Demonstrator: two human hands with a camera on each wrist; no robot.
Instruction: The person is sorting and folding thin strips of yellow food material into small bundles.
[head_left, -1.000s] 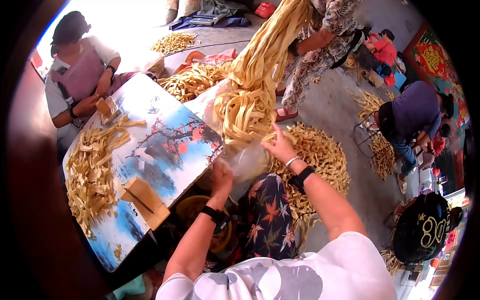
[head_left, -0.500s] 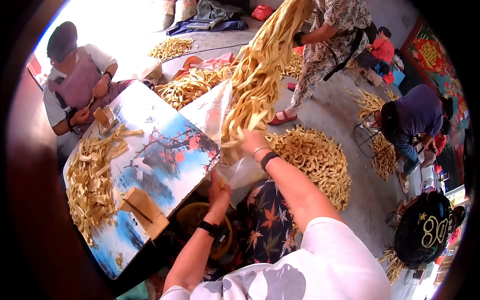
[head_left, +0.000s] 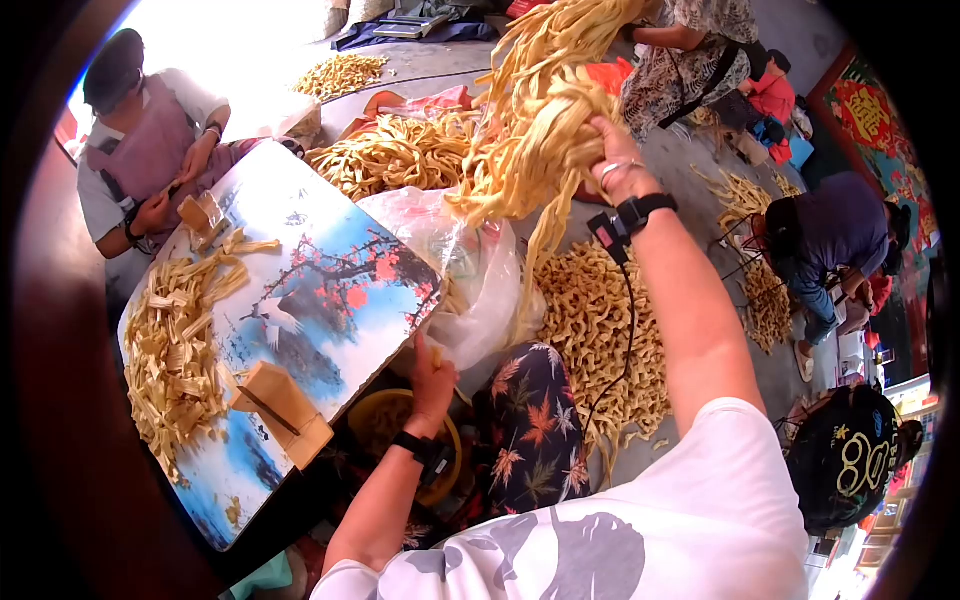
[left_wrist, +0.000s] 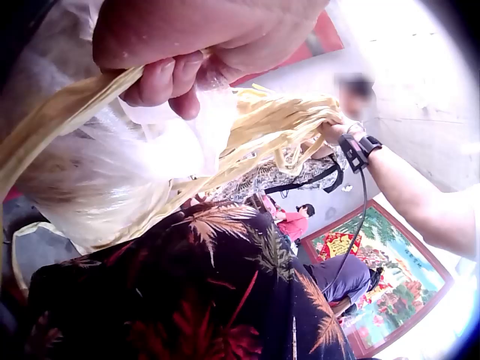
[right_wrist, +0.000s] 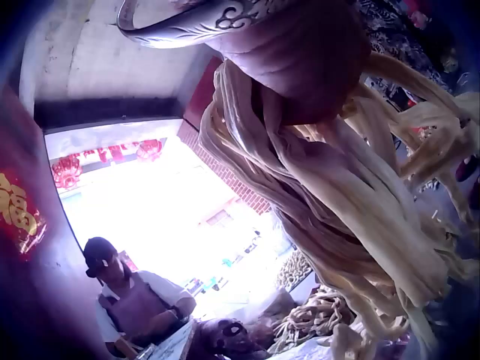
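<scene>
My right hand (head_left: 622, 165) grips a thick bundle of long, pale yellow strips (head_left: 550, 125) and lifts it high in front of me, the ends hanging down. Up close in the right wrist view, the bundle (right_wrist: 337, 187) hangs below that hand (right_wrist: 300, 60). Low beside the table edge is my left hand (head_left: 435, 385); in the left wrist view its curled fingers (left_wrist: 157, 81) hold a pale strip (left_wrist: 60, 124). A clear plastic bag (head_left: 485, 300) with strips inside stands between the table and my knee.
On the painted table (head_left: 330, 340) lie cut strips (head_left: 175, 350) and a wooden block with a blade slot (head_left: 285, 410). Heaps of short curly pieces (head_left: 600, 340) and long strips (head_left: 390, 155) cover the floor. Several people sit or stand around, one (head_left: 690, 60) also holding strips.
My right hand has gone from the bag's mouth up and away to the right, now with the bundle in its grip. The standing person has shifted back. My left hand stays low by the table.
</scene>
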